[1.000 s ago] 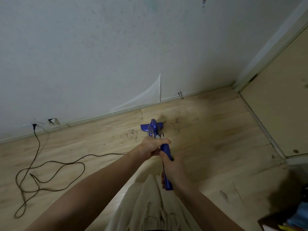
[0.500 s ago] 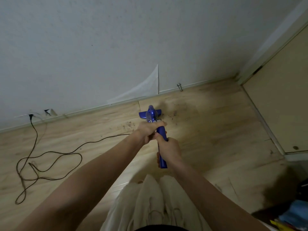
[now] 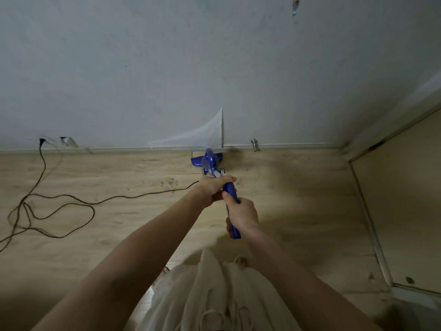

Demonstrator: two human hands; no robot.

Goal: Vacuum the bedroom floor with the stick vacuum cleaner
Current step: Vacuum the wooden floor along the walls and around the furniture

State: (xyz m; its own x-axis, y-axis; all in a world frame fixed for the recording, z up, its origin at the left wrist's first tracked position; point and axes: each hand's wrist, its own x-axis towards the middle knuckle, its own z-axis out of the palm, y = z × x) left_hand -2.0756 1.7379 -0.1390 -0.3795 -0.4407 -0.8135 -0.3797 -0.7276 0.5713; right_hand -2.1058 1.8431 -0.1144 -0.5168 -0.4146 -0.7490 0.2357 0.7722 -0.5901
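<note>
Two bare arms reach out over the wooden floor (image 3: 298, 206), and both hands are on one blue stick vacuum cleaner (image 3: 216, 173). The left hand (image 3: 214, 188) wraps its fingers round the stick higher up, near the silver joint; the right hand (image 3: 243, 215) curls round the blue handle just behind it, the thumb lying along the top. The two hands nearly touch. The vacuum's head sits flat on the floor right against the baseboard, below one peeling flap of wallpaper (image 3: 202, 137) on the wall (image 3: 167, 68). Dark specks of dirt lie scattered to the right of the head. One black cord (image 3: 71, 206) runs from a wall socket (image 3: 41, 140) at the left, loops over the boards and heads toward the vacuum. One small metal doorstop (image 3: 254, 145) stands at the baseboard, and one door (image 3: 405, 199) closes off the right side.
</note>
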